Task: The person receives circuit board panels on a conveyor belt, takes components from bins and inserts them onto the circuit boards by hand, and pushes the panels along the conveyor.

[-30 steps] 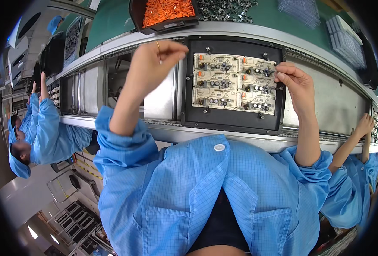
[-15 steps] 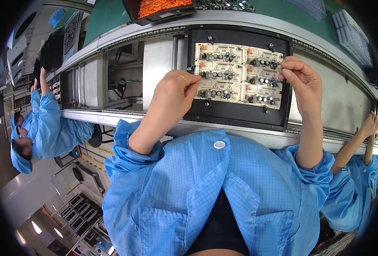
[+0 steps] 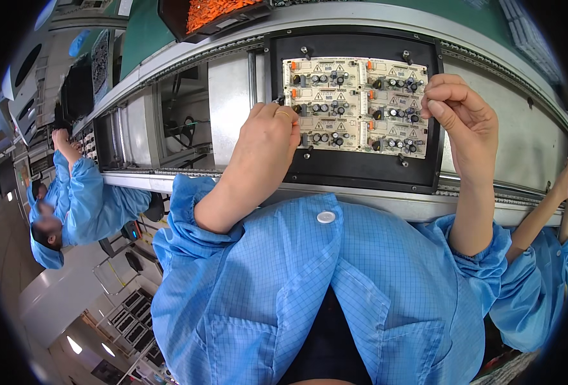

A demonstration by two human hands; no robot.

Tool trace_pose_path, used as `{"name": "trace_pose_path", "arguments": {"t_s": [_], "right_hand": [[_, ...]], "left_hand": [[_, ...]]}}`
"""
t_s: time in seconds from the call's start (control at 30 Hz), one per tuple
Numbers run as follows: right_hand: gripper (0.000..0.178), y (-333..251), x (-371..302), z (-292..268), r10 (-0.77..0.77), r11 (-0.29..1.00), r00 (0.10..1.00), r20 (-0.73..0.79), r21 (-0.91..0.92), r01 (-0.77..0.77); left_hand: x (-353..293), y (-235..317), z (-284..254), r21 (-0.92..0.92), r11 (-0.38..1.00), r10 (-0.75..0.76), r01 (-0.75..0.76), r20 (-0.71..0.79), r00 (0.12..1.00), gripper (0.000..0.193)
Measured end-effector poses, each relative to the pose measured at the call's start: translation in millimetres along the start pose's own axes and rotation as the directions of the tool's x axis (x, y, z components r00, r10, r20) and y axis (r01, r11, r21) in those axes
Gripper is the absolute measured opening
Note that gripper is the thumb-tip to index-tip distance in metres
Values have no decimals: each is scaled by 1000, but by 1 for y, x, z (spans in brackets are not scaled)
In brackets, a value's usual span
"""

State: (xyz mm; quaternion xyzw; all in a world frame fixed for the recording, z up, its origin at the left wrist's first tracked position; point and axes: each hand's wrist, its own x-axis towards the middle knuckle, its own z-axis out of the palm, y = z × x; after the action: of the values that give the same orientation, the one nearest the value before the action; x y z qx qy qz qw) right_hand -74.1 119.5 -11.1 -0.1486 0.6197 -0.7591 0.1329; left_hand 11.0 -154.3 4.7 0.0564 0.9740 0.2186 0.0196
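A panel of pale circuit boards lies in a black carrier frame in front of me. Black, silver and orange parts stand on the boards. My left hand, with a ring on one finger, is closed at the panel's left edge; its fingertips are partly hidden behind the hand. At the right edge, my right hand brings thumb and forefinger together, the other fingers curled. Whatever either pinch holds is too small or hidden to make out. Small metal posts stand around the panel.
The carrier sits across conveyor rails. Beyond them, a dark bin of orange parts rests on a green surface. Stacked pale trays are at far right. Co-workers in blue sit left and right.
The view has shifted slightly, bringing the carrier a little higher and leftward. My left hand has turned so its fingertips show less. My right hand stays pinched at the right edge.
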Motion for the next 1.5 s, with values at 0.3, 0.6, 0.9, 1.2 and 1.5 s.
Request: {"name": "trace_pose_path", "arguments": {"t_s": [0.3, 0.6, 0.9, 1.2, 1.5], "right_hand": [[15, -4, 1, 7, 1, 998, 1000, 17, -56, 0], [20, 6, -1, 34, -50, 834, 975, 216, -528, 159], [37, 6, -3, 83, -122, 333, 895, 428, -832, 443], [36, 8, 1, 91, -38, 158, 889, 455, -876, 455], [37, -14, 5, 97, -122, 357, 906, 406, -834, 422]], "left_hand": [[3, 1, 1, 127, 987, 93, -101, 66, 994, 9], [-9, -19, -8, -397, 888, -340, 232, -228, 912, 16], [-65, -81, 14, -590, 737, -589, 329, -324, 740, 14], [-82, -74, 27, -652, 701, -532, 289, -207, 821, 17], [-67, -50, 38, -686, 728, -128, 26, -99, 987, 41]]}}
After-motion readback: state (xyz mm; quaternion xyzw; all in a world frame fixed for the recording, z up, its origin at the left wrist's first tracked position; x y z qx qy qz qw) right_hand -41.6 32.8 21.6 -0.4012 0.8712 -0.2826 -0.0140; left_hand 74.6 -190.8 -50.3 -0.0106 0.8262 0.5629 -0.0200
